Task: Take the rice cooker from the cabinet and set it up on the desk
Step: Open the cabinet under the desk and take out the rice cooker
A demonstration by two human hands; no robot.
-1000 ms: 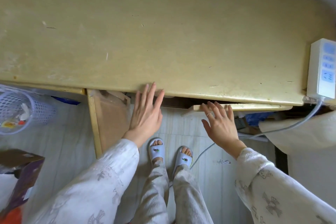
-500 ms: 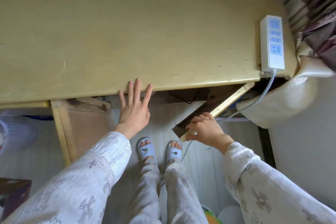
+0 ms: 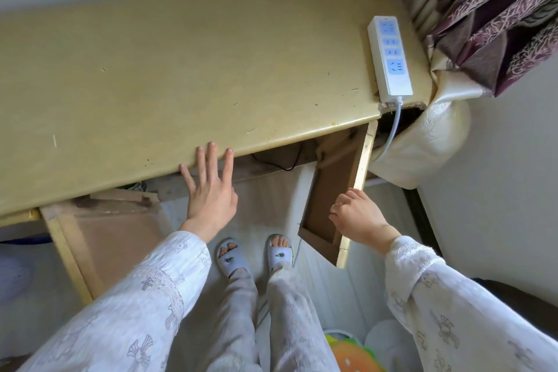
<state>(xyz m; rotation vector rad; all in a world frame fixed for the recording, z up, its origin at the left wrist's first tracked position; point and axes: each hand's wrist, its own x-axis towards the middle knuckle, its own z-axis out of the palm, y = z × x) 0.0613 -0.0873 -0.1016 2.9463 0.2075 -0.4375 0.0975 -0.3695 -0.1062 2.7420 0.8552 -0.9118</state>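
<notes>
Two cabinet doors stand open beneath the long yellow laminate desk top (image 3: 187,69), and both hands are placed to make way for a reach inside. The left hand (image 3: 211,193) is spread flat, fingers apart, its fingertips (image 3: 211,146) resting on the rounded front edge of the desk; it grips nothing and, by my reading, serves as a brace while the body leans forward. The right hand (image 3: 356,216) is curled around the yellow edge strip of the right-hand brown chipboard cabinet door (image 3: 329,199), pinching it near the free corner, which is the sensible spot for swinging a hinged panel wide. That door is angled outward toward the floor, well clear of the desk front. The left-hand brown cabinet door (image 3: 114,238) also hangs open, untouched.

No rice cooker is visible: the cabinet opening between the doors lies in shadow under the desk lip, showing only a dark cable, so the cooker is presumably further in, hidden from this angle. The task is at its start.

At the far right end of the desk lies a white power strip with blue sockets (image 3: 389,57), its grey cable dropping over the edge; the bare desk surface beside it looks like the natural spot for the cooker.
</notes>
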